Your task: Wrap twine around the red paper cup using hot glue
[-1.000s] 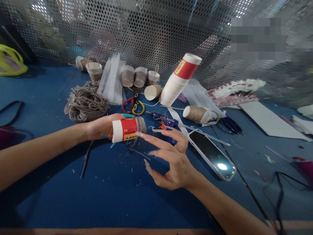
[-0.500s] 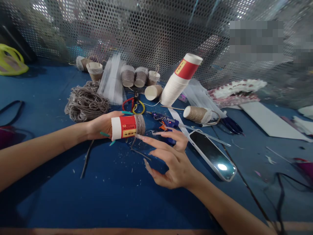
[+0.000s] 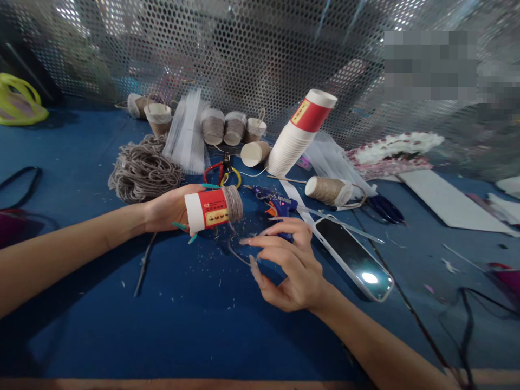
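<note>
A red and white paper cup [image 3: 206, 209] lies sideways in my left hand [image 3: 168, 208], whose fingers are wrapped round it. Grey cord [image 3: 233, 203] is wound round the cup's right end, and a loose tail of cord [image 3: 236, 253] hangs from it. The tail reaches the fingertips of my right hand [image 3: 290, 265]. My right thumb and index finger are close together at the cord's end, with the other fingers loosely bent. Just behind my right hand lies a blue glue gun [image 3: 280, 202].
Behind are a grey cord pile [image 3: 144, 169], white mesh strips [image 3: 187, 135], scissors [image 3: 222, 174] and a leaning cup stack [image 3: 298, 132]. A phone [image 3: 353, 257] lies to the right, near a cord-wrapped cup [image 3: 325, 189]. A perforated metal screen [image 3: 244, 54] stands at the back.
My right hand has drawn slightly right, away from the cup, and its thumb and index finger have closed in on the cord tail. The cup has tilted slightly.
</note>
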The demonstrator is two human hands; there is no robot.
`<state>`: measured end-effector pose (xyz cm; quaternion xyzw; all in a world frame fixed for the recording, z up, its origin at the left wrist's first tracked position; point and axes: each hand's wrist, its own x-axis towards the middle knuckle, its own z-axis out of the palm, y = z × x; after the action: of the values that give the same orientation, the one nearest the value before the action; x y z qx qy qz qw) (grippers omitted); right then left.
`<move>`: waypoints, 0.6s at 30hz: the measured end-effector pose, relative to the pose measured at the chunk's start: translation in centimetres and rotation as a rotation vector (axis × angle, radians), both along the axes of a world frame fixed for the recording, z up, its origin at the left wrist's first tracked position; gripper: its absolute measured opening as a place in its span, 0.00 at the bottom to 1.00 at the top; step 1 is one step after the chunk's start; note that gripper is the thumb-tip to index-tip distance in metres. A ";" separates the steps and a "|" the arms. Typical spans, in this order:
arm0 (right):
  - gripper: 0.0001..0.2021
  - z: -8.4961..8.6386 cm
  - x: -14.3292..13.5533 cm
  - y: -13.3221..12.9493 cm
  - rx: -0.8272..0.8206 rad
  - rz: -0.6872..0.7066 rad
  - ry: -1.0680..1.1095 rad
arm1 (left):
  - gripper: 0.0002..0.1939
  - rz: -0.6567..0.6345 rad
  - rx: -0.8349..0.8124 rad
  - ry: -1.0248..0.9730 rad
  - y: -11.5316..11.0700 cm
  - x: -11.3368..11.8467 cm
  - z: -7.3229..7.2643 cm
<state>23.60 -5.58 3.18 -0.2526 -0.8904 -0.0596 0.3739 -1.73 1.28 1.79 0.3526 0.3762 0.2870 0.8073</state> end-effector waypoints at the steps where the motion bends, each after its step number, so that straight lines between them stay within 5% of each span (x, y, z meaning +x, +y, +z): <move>1: 0.07 0.0 0.0 0.0 0.014 -0.011 0.021 | 0.22 -0.012 0.001 -0.008 0.0 0.0 -0.1; 5: 0.12 -0.4 -0.3 0.2 0.020 -0.045 0.142 | 0.22 -0.070 0.033 -0.062 0.0 -0.3 -0.4; 11: 0.45 -1.4 -0.8 0.4 -0.306 0.003 0.293 | 0.27 -0.217 0.029 -0.100 -0.6 -0.1 -0.9; 18: 0.48 -1.8 -0.8 0.0 -0.501 0.145 0.173 | 0.39 -0.222 0.065 -0.166 -2.1 0.9 -1.2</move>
<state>22.82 -5.53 1.40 -0.2769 -0.8580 0.2110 0.3776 -0.80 -0.79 0.61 0.3931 0.2574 0.2363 0.8505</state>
